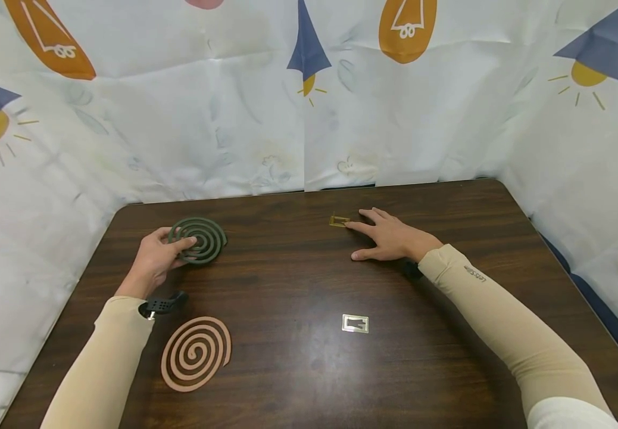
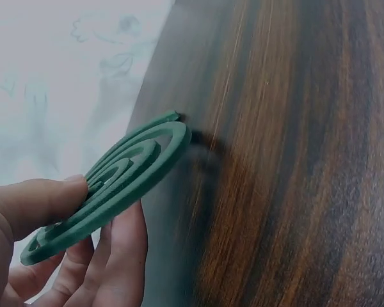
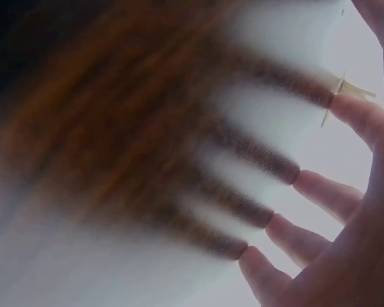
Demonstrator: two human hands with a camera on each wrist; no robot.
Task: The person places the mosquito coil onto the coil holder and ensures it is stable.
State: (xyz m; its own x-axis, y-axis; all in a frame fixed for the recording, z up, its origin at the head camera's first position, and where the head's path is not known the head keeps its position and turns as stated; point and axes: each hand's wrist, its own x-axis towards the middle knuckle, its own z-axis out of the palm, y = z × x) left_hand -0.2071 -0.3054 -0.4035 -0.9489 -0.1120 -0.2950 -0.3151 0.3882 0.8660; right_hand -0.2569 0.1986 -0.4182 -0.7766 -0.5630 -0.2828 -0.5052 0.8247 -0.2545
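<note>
In the head view, the green coil (image 1: 207,240) is pinched by the left hand (image 1: 153,260) over the table (image 1: 277,286), beyond the brown coil (image 1: 193,351); the gold piece (image 1: 336,224) is touched by the right hand (image 1: 389,237), and the silver plate (image 1: 355,323) is seen nearer. In the left wrist view, the green coil is held tilted between thumb and fingers. In the right wrist view, the fingers are spread.

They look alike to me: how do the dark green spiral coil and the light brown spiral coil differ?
The dark green spiral coil is held tilted in the fingers of the left hand; the light brown spiral coil lies flat on the dark brown wooden table. The green coil is nearer the table's far edge than the brown one. Both are rounded spirals.
</note>
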